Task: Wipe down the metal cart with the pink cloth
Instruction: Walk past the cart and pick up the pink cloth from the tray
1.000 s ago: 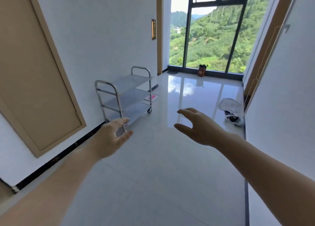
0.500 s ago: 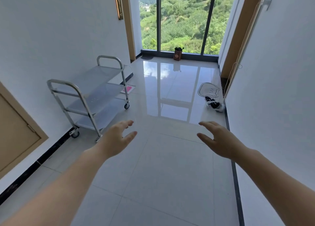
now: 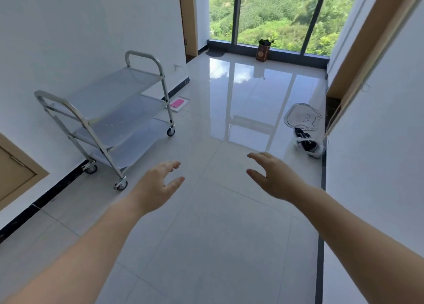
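A three-shelf metal cart [image 3: 119,111] on castors stands against the left wall, its shelves bare. Beyond its far end a pink cloth [image 3: 177,102] lies on a white tray on the floor. My left hand [image 3: 156,186] is stretched out in front of me, fingers relaxed and spread, holding nothing, to the right of the cart's near end. My right hand [image 3: 273,177] hovers level with it over the tiles, also relaxed and empty. Neither hand touches the cart or the cloth.
Glossy tiled corridor floor [image 3: 229,212] runs to a tall window. A pair of shoes [image 3: 307,143] and a clear cat-shaped mat [image 3: 302,116] lie by the right wall. A small brown box [image 3: 262,51] stands at the window. A door [image 3: 13,173] is at the left.
The view has moved down the corridor and tilted down, so the cart appears closer and larger. Both hands stay outstretched and empty, now spread slightly wider apart.
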Motion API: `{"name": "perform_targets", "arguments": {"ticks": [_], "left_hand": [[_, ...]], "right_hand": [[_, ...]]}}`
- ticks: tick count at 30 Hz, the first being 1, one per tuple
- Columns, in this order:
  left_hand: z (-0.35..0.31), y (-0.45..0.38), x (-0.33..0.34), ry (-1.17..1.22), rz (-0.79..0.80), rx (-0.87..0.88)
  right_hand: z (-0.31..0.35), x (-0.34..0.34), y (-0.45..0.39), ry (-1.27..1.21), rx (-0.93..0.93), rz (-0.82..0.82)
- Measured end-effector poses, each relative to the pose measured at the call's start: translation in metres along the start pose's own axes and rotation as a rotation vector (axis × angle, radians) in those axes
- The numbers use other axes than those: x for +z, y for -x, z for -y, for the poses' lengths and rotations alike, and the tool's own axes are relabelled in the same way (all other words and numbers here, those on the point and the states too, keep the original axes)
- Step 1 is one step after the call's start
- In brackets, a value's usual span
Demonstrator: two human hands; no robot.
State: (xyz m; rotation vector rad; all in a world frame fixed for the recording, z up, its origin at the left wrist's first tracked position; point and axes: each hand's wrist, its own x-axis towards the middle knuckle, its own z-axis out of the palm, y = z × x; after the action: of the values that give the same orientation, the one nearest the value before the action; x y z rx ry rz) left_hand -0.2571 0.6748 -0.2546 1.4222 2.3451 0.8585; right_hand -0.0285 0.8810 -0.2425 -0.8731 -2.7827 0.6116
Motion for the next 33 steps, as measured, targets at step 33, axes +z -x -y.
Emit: {"name": "perform_targets", "arguments": {"ticks": [33], "left_hand": [[0.056,-0.74,0.079,0.035,-0.099,-0.107]], "right_hand": [[-0.36,-0.107,-0.668,0.075,-0.113,0.024]]}}
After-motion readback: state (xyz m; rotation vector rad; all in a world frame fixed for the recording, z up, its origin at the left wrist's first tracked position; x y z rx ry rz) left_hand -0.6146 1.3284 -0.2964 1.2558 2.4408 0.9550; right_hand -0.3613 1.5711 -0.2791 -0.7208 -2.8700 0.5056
